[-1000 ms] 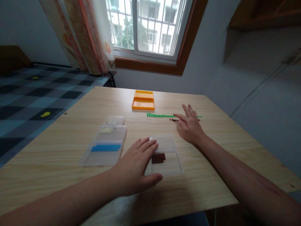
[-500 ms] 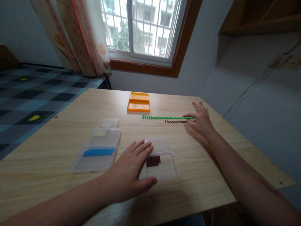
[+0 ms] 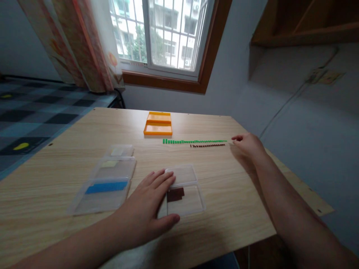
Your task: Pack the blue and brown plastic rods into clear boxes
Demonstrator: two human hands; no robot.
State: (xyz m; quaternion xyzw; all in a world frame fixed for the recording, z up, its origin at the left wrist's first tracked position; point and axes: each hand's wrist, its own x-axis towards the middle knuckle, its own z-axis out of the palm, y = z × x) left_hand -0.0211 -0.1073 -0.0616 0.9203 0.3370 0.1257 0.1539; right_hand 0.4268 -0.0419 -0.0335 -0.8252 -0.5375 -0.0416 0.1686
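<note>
My left hand (image 3: 151,205) lies flat with fingers and thumb stretched out, over the left edge of an open clear plastic case (image 3: 193,209). Inside that case sits a dark brown block of pieces (image 3: 176,194), partly covered by the hand. Past the right end of two rows, my right hand (image 3: 249,145) is closed in a pinch, low over the table. Whatever its fingertips hold, if anything, is too small to make out. A long row of small green pieces (image 3: 186,142) runs across the table, with a shorter row of tiny brown pieces (image 3: 207,146) just in front.
Toward the back stands an open orange two-part tray (image 3: 157,133). On the left lie open clear cases (image 3: 98,207), one with a blue strip (image 3: 106,187), others with pale labels or pieces. The wooden table (image 3: 230,209) meets a wall at right.
My right hand has moved off the right ends of the rows and its spread fingers have closed into a pinch. My left hand stays on the case. The whole view has shifted slightly.
</note>
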